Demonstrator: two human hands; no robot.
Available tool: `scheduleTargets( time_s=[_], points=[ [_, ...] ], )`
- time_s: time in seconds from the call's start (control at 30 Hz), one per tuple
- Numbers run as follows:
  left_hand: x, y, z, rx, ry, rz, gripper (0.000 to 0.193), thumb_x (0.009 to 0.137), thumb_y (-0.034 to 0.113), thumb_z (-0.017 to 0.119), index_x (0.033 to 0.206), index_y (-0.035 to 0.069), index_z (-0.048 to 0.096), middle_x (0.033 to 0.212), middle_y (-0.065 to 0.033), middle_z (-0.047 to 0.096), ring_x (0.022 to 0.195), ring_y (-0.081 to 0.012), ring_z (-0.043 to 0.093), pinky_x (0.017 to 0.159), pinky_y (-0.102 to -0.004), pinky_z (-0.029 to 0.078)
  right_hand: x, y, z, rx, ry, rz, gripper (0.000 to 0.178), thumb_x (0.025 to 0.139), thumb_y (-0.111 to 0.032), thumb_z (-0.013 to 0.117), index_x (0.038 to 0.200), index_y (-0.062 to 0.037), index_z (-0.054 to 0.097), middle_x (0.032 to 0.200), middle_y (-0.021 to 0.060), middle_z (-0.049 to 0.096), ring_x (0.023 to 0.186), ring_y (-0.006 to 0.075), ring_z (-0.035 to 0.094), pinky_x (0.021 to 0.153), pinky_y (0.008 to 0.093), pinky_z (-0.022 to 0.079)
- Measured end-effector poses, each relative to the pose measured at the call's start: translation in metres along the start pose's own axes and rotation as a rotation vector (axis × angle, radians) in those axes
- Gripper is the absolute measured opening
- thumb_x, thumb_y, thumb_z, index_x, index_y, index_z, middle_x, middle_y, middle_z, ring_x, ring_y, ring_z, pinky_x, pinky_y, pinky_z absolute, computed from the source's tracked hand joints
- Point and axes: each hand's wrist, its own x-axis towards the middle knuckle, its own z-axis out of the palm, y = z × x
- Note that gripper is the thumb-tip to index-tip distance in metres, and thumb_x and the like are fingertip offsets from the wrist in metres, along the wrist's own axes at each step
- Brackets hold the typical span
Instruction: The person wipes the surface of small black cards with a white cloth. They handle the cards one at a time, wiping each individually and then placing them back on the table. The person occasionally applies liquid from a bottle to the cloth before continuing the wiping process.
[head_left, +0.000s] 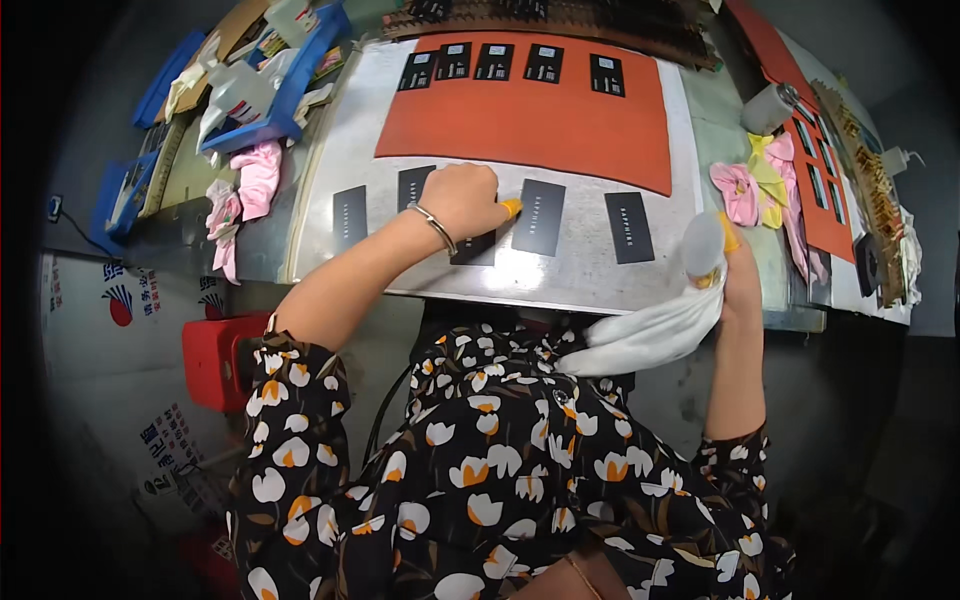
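My left hand (463,203), palm down, reaches over a row of dark rectangular cards with pale lettering on the white work surface. Its thumb, in a yellow finger cover, stretches to the edge of one card (541,225). Another yellow-covered fingertip shows on the hand's far left side, apart from the thumb. A card (474,252) is partly hidden under the hand, and a second card (413,185) lies just beyond it. Closed at the right, my right hand (741,268) grips a white cloth (655,332) that hangs toward my lap. A pale rounded object (703,246) sits against those fingers; its kind is unclear.
Several dark cards lie along the far edge of an orange mat (530,125). A blue bin (285,105) with bottles stands at left beside pink cloths (257,178). On the right are pink and yellow cloths (765,180), a bottle (770,108) and a second orange mat (835,225).
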Motion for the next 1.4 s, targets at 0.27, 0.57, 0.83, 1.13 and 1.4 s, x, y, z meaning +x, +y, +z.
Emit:
scheduleTargets(
  time_s=[0.27, 0.57, 0.83, 1.13, 1.4],
  points=[
    [0.035, -0.063, 0.009, 0.008, 0.294, 0.380, 0.046, 0.070, 0.033, 0.070, 0.105, 0.008, 0.057, 0.095, -0.0110, 0.051, 0.091, -0.0275, 0.048, 0.078, -0.0372, 0.039, 0.073, 0.005, -0.028, 0.264, 0.095, 0.176, 0.035, 0.092, -0.029, 0.045, 0.111, -0.0001, 0.049, 0.105, 0.0161, 0.056, 0.095, 0.0316, 0.058, 0.080, 0.0467, 0.053],
    [0.032, -0.039, -0.008, 0.088, 0.397, 0.270, 0.041, 0.072, 0.024, 0.068, 0.105, 0.002, 0.057, 0.096, -0.0100, 0.055, 0.091, -0.0267, 0.049, 0.078, -0.0362, 0.038, 0.099, -0.001, -0.032, -0.045, -0.134, 0.030, 0.023, 0.091, -0.025, 0.048, 0.098, -0.0037, 0.053, 0.085, 0.0062, 0.058, 0.075, 0.0195, 0.059, 0.067, 0.0387, 0.053],
    [-0.059, 0.095, 0.057, -0.253, 0.081, 0.632, 0.059, 0.071, 0.028, 0.068, 0.121, 0.005, 0.048, 0.131, -0.0085, 0.043, 0.105, -0.0237, 0.047, 0.084, -0.0340, 0.037, 0.064, -0.023, 0.031, -1.549, -0.267, -0.380, 0.028, 0.081, -0.028, 0.059, 0.084, -0.0007, 0.057, 0.071, 0.0155, 0.062, 0.067, 0.0306, 0.061, 0.063, 0.0407, 0.046],
    [-0.061, 0.097, 0.066, -0.045, 0.127, 0.656, 0.057, 0.071, 0.032, 0.065, 0.118, 0.003, 0.051, 0.130, -0.0077, 0.044, 0.103, -0.0203, 0.045, 0.079, -0.0322, 0.036, 0.102, 0.014, 0.051, -1.658, -0.284, -0.484, 0.030, 0.075, -0.029, 0.064, 0.082, -0.0001, 0.062, 0.073, 0.0184, 0.063, 0.072, 0.0344, 0.062, 0.065, 0.0433, 0.048],
    [-0.065, 0.097, 0.080, -0.093, 0.193, 0.639, 0.057, 0.066, 0.029, 0.066, 0.115, 0.002, 0.053, 0.133, -0.0083, 0.042, 0.103, -0.0199, 0.045, 0.077, -0.0323, 0.035, 0.074, 0.027, 0.041, -1.706, -0.274, -0.446, 0.031, 0.078, -0.029, 0.061, 0.079, 0.0015, 0.059, 0.065, 0.0200, 0.061, 0.066, 0.0364, 0.061, 0.062, 0.0455, 0.047]
  ],
)
